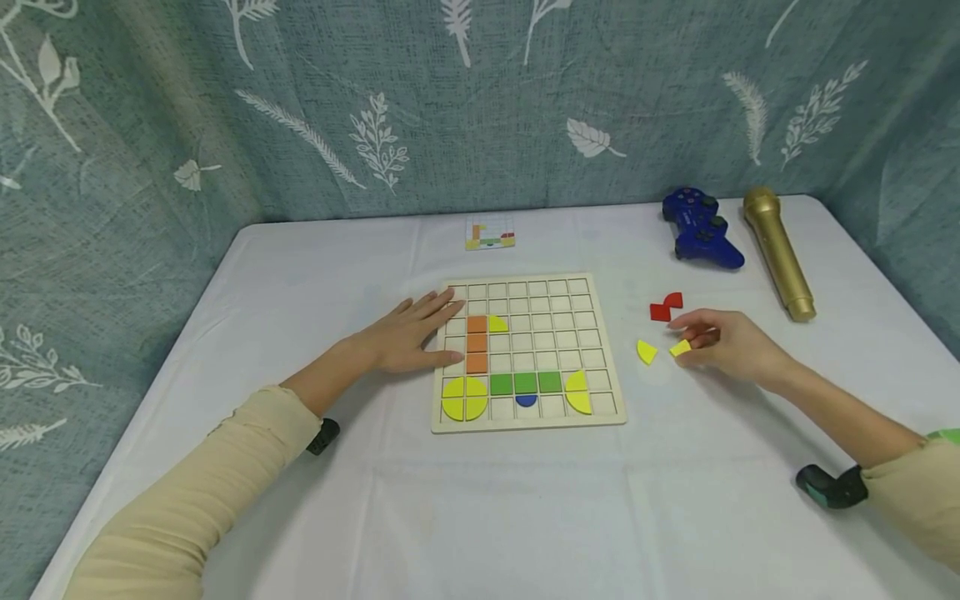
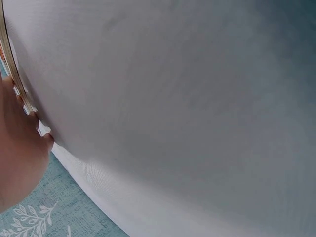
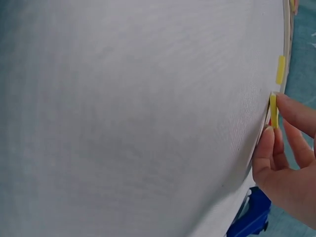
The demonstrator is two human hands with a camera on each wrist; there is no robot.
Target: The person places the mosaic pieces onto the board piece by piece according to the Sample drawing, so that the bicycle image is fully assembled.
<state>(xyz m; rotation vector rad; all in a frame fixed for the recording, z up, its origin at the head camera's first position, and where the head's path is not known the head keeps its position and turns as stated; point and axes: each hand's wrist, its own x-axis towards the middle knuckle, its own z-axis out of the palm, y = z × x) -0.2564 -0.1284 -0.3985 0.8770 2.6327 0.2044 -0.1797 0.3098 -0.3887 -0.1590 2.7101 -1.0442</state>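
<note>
A wooden grid board (image 1: 537, 415) lies mid-table, with orange and green squares, yellow quarter circles and a blue half circle (image 1: 527, 401) set in it. My left hand (image 1: 408, 335) rests on the board's left edge, fingers spread and straight; the left wrist view catches only part of this hand (image 2: 22, 148). To the right of the board, my right hand (image 1: 726, 346) pinches a yellow piece (image 1: 680, 348) between thumb and fingers, and this piece (image 3: 273, 111) shows edge-on in the right wrist view. Beside it on the cloth lies another yellow quarter circle (image 1: 646, 352).
Two red pieces (image 1: 661, 312) lie just beyond my right hand. A small pattern card (image 1: 491, 232) sits behind the board. At the back right are a blue game controller (image 1: 701, 229) and a gold microphone (image 1: 780, 254). Patterned curtains (image 1: 480, 125) surround the white-covered table (image 1: 510, 517).
</note>
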